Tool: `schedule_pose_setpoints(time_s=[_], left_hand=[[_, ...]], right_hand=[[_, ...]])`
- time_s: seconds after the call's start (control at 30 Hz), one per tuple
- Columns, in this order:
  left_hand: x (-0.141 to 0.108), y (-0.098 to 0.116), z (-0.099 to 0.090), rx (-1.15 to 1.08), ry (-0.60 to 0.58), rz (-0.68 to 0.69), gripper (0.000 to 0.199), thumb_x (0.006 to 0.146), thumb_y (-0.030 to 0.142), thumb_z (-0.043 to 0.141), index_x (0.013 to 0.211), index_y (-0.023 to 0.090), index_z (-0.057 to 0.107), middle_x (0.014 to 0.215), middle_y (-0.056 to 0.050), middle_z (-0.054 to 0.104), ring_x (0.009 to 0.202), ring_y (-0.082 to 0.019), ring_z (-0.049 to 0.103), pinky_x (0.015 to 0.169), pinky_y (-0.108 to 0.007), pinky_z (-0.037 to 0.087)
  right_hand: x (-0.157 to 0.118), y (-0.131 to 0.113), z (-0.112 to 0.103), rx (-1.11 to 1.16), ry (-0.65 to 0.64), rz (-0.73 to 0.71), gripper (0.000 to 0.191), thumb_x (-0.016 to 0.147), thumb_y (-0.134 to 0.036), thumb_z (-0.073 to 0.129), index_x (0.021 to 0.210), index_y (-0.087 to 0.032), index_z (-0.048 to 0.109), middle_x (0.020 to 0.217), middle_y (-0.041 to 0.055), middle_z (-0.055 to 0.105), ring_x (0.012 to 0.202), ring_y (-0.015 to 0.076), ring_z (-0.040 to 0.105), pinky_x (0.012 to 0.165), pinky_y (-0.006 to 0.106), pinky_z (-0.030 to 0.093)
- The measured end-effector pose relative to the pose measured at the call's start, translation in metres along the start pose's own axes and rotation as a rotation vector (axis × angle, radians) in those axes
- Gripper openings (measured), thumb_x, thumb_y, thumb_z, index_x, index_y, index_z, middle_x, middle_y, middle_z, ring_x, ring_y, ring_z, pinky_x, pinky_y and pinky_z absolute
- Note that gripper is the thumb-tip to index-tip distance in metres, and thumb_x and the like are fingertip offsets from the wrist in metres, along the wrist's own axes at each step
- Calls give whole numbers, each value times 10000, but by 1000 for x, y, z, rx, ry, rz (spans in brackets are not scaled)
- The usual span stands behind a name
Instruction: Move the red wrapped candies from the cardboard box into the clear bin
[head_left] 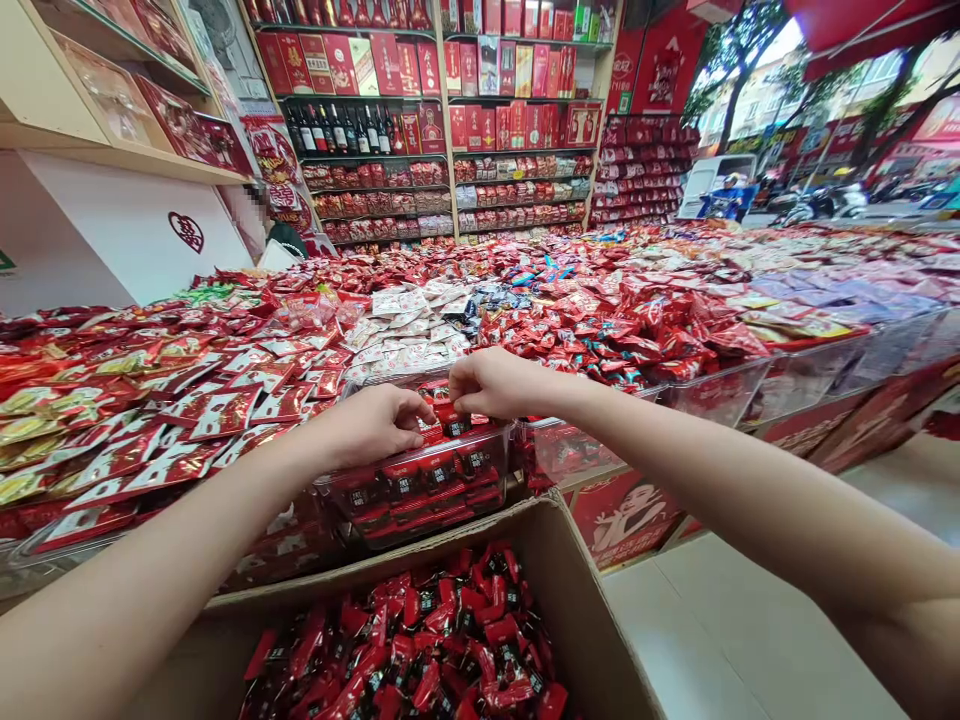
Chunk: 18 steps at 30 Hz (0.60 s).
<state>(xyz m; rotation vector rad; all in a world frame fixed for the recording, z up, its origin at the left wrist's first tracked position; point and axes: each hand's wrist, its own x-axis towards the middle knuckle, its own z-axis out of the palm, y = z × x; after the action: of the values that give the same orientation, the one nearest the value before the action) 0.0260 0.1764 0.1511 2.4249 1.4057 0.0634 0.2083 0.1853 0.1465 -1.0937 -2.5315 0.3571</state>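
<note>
Both hands are over a see-through plastic bin [491, 440] of red and black wrapped candies [439, 475], which show in rows through its front wall. My left hand [382, 425] is at the bin's left front, thumb and fingers closed on a red-wrapped candy [429, 432]. Across from it, my right hand [499, 385] reaches in from the right, its fingertips pinched on a candy at the top of the bin. Below them stands an open cardboard box [592, 590], holding a loose heap of the same wrapped candies [427, 640].
Red snack packets [225, 400] pile up on the left; white packets [412, 325] lie behind the bin. More red candies [600, 330] fill bins on the right. Shelves [446, 120] of boxes and bottles line the back. A person [283, 235] is at the far left. Tiled floor [712, 640] shows at right.
</note>
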Motion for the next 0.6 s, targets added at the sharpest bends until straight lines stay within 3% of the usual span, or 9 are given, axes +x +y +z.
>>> schedule_pose_setpoints(time_s=[0.2, 0.37, 0.6], left_hand=[[-3, 1, 0, 4, -4, 4, 250, 685, 293, 508, 907, 209, 588, 815, 1, 672, 734, -178, 594, 628, -240, 430], [-6, 4, 0, 20, 6, -4, 252, 687, 279, 502, 912, 210, 592, 835, -4, 671, 737, -172, 596, 626, -236, 431], [-6, 1, 1, 39, 13, -3, 255, 676, 274, 503, 909, 222, 594, 826, 8, 677, 729, -170, 600, 622, -233, 429]], right_hand=[[-4, 0, 0, 73, -9, 26, 105, 630, -121, 534, 711, -130, 600, 625, 1, 593, 547, 77, 481, 477, 180, 310], [-6, 0, -6, -36, 53, 33, 108, 616, -89, 537, 696, -119, 603, 608, 8, 587, 533, 74, 468, 494, 187, 310], [-7, 1, -3, -97, 28, 3, 108, 604, -88, 517, 663, -123, 600, 597, 10, 590, 533, 79, 476, 472, 178, 310]])
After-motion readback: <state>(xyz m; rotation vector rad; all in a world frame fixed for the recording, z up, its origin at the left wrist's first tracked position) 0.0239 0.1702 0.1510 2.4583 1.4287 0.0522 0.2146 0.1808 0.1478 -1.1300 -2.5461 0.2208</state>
